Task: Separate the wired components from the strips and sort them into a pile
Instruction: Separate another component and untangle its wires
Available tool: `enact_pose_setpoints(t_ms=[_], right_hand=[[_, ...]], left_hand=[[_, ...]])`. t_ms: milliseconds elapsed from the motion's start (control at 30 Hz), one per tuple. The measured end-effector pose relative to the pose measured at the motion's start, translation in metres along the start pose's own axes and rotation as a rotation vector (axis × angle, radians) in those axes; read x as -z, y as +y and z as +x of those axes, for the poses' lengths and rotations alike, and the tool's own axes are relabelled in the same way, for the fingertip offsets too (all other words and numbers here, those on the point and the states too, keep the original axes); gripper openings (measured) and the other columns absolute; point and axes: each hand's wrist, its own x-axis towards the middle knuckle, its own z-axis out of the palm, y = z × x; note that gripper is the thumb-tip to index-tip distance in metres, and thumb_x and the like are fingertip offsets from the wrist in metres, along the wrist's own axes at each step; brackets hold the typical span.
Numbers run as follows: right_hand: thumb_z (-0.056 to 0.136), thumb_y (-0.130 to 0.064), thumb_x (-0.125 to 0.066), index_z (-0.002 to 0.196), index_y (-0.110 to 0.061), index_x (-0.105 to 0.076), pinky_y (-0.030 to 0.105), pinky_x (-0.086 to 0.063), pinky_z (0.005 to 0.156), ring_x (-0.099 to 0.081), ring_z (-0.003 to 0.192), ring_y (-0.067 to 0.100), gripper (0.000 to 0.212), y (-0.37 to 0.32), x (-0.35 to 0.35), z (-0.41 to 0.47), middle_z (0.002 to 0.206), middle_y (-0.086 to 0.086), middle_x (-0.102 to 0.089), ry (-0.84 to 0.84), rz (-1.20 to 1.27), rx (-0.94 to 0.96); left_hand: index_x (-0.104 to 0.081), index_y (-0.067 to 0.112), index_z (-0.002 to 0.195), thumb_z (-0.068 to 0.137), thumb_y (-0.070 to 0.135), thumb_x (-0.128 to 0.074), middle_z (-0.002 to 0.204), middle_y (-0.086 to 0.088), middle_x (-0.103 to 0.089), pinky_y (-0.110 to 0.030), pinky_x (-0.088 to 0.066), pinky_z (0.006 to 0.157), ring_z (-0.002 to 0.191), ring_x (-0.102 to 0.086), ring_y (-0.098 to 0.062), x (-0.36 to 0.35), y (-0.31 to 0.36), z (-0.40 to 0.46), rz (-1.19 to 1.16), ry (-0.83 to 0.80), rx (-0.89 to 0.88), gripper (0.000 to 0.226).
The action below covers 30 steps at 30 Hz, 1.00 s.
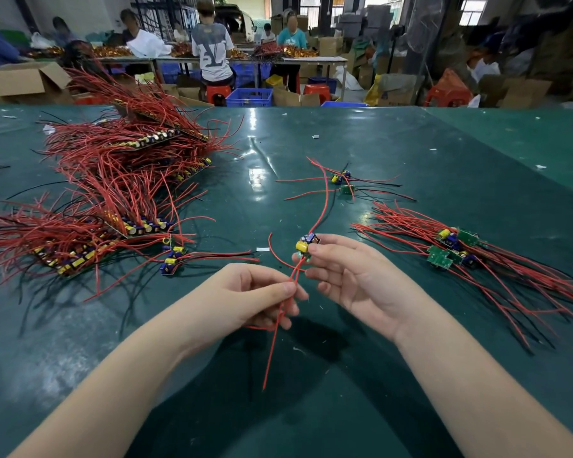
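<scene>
— Wires first: the left hand pinches the bendy red wires. What holds the board?

— The right hand pinches the little circuit board above the tabletop. It looks light. Hold its edges, I think, not the yellow capacitor.

— Where next?

— Probably the sorted pile, right. The strips wait far left.

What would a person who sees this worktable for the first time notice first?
Most striking is the big tangled heap of red-wired component strips covering the left of the dark green table. At the centre, the right hand pinches a small circuit board with a yellow capacitor, while the left hand pinches its red wires. At the right lies a smaller sorted pile of separated green boards with red wires.
</scene>
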Motion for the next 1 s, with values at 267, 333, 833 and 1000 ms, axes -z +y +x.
enact_pose_setpoints(t_ms=[267,333,833,1000], right_hand=[[0.081,-0.007,-0.069,0.095,-0.011,-0.069,0.019,-0.054,0.06,-0.068,0.065,0.012,0.014,0.0,0.0,0.001,0.091,0.011,-0.071,0.025,-0.028,0.093],[0.084,-0.004,-0.066,0.096,-0.011,-0.07,0.021,-0.055,0.063,-0.07,0.07,0.015,0.014,0.0,0.001,0.001,0.09,0.012,-0.072,0.028,-0.023,0.111],[0.075,0.011,-0.072,0.082,-0.01,-0.071,0.019,-0.054,0.06,-0.069,0.066,0.015,0.022,0.001,0.004,0.004,0.071,0.005,-0.07,0.177,-0.146,0.331],[0.075,0.009,-0.073,0.081,-0.012,-0.07,0.017,-0.053,0.06,-0.068,0.067,0.013,0.022,-0.001,0.008,0.005,0.073,0.005,-0.071,0.239,-0.147,0.405]], left_hand=[[-0.076,0.028,0.083,0.097,0.022,-0.051,0.067,0.009,-0.063,-0.016,-0.047,0.062,0.062,-0.056,-0.003,0.0,-0.004,0.007,0.183,0.18,-0.098,0.029],[-0.077,0.026,0.088,0.098,0.021,-0.05,0.068,0.009,-0.061,-0.015,-0.046,0.062,0.064,-0.055,-0.003,0.0,-0.006,0.008,0.125,0.186,-0.087,0.029],[-0.078,0.011,0.082,0.091,0.013,-0.061,0.068,0.002,-0.068,-0.013,-0.049,0.055,0.058,-0.059,-0.003,0.008,-0.007,0.009,0.02,0.206,0.037,0.019],[-0.076,0.014,0.067,0.092,0.026,-0.06,0.055,0.008,-0.05,-0.011,-0.041,0.044,0.046,-0.048,-0.002,0.011,-0.006,0.009,-0.011,0.27,0.131,0.033]])
